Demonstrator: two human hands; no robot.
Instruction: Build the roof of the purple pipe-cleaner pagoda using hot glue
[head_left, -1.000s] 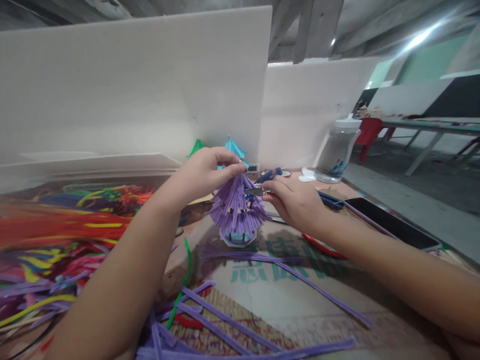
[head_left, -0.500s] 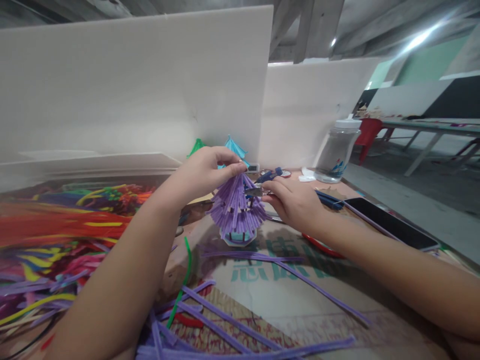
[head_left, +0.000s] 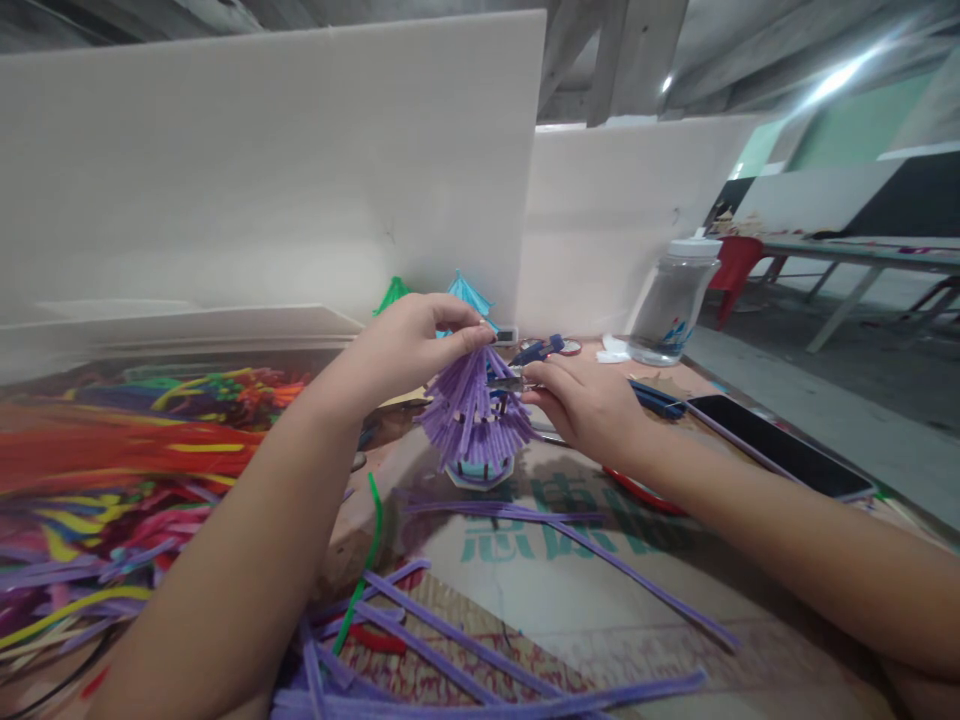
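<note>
In the middle stands a small pavilion model (head_left: 478, 435) with two tiers of roof made of purple pipe cleaners over a pale base with dark posts. My left hand (head_left: 427, 340) pinches the tip of its upper roof between thumb and fingers. My right hand (head_left: 589, 405) is closed round a tool with a grey metal tip (head_left: 508, 384), whose handle is hidden in the fingers. That tip touches or nearly touches the right side of the upper roof. Loose purple pipe cleaners (head_left: 645, 585) lie on the cardboard in front, beside a green pipe cleaner (head_left: 376, 525).
Heaped coloured pipe cleaners (head_left: 150, 430) fill the left side. Behind the model are blue (head_left: 470, 292) and green (head_left: 394, 292) roofs and a glue gun (head_left: 538, 350). At right are a water bottle (head_left: 675, 305), a phone (head_left: 780, 448) and a red ring-shaped thing (head_left: 641, 492).
The model has tilted slightly, its base lifting a little. The metal tip has shifted slightly at the roof with my right hand. My left hand keeps its pinch.
</note>
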